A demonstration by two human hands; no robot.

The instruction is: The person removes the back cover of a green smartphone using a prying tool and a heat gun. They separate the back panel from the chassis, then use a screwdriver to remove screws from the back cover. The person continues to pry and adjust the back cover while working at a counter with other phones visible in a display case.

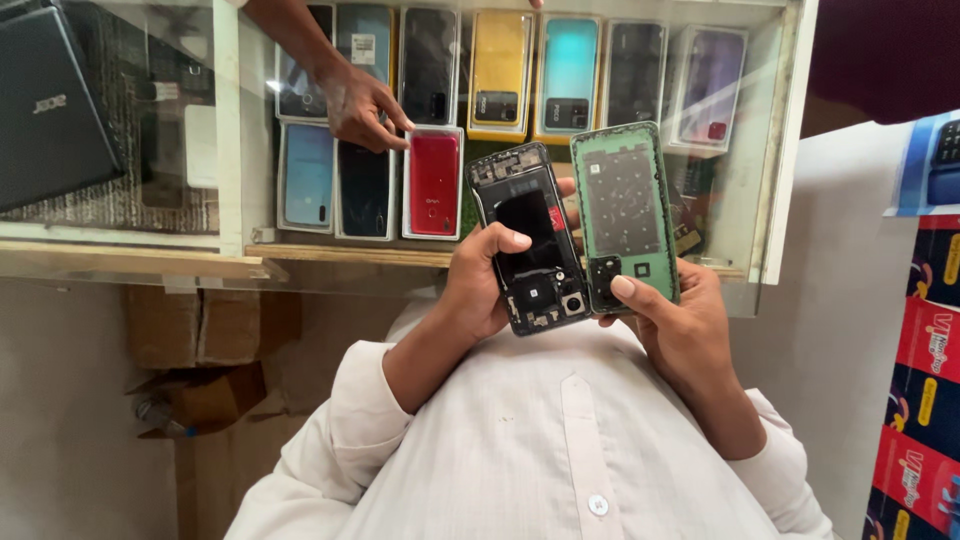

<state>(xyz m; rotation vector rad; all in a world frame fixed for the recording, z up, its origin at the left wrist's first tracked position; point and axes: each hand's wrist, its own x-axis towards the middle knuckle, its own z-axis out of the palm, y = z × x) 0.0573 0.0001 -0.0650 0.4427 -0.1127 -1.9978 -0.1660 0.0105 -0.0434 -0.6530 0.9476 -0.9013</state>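
1. Two hands belong to the person wearing the camera. The left hand (478, 285) is wrapped around an opened black phone (530, 235), thumb pressed on its dark middle.
2. The right hand (672, 318) holds a green back cover (625, 210), thumb on its lower edge near the camera cutout. Phone and cover stand side by side, nearly touching, above the white shirt (540, 450).
3. A third hand (358, 105), another person's, reaches down from the top and rests on the glass counter (780, 150).
4. Under the glass lie two rows of boxed phones: about seven in the far row, among them a yellow one (500, 70) and a turquoise one (570, 75); three in the near row, pale blue (307, 175), dark, and red (434, 182).
5. One closed dark laptop (50, 110) sits at the far left of the counter.
6. At the right edge stands a stack of red and dark blue cartons (925, 400), with a blue package above them.
7. Brown cardboard boxes (210, 325) lie on the floor below the counter.
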